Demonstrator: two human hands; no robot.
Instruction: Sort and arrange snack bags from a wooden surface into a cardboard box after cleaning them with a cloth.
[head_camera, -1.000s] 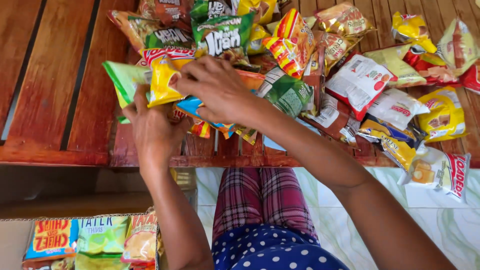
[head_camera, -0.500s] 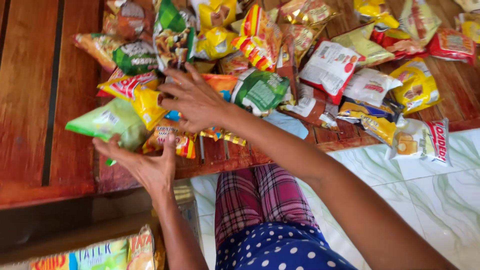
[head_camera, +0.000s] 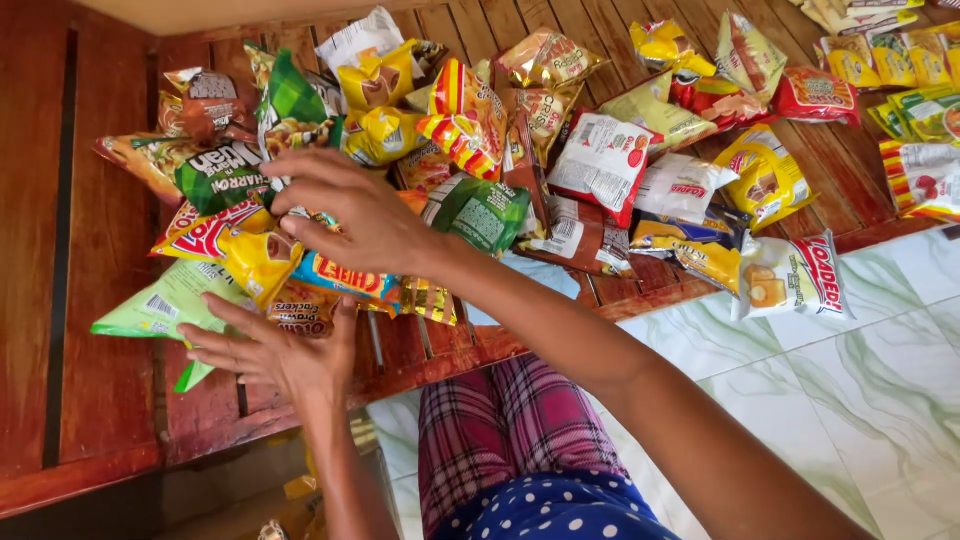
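A heap of colourful snack packets (head_camera: 470, 120) covers a brown wooden table (head_camera: 110, 380). My right hand (head_camera: 350, 215) lies on top of the near-left part of the heap, fingers spread over a yellow packet (head_camera: 255, 262) and a red and yellow one (head_camera: 200, 232). My left hand (head_camera: 275, 350) is flat at the table's front edge, fingers apart. Its fingertips touch a light green packet (head_camera: 165, 305) and its thumb a brown cracker packet (head_camera: 305, 310). A blue and orange packet (head_camera: 345, 280) sticks out under my right wrist.
More packets lie along the table's far right (head_camera: 900, 90). One white packet (head_camera: 790, 280) hangs over the table edge above the pale green marbled floor (head_camera: 860, 380). My lap in checked trousers (head_camera: 500, 430) is below the table edge.
The bundle pressed between both hands has come down onto the table. My left hand has slid out from under it and lies flat; my right hand stays on top.
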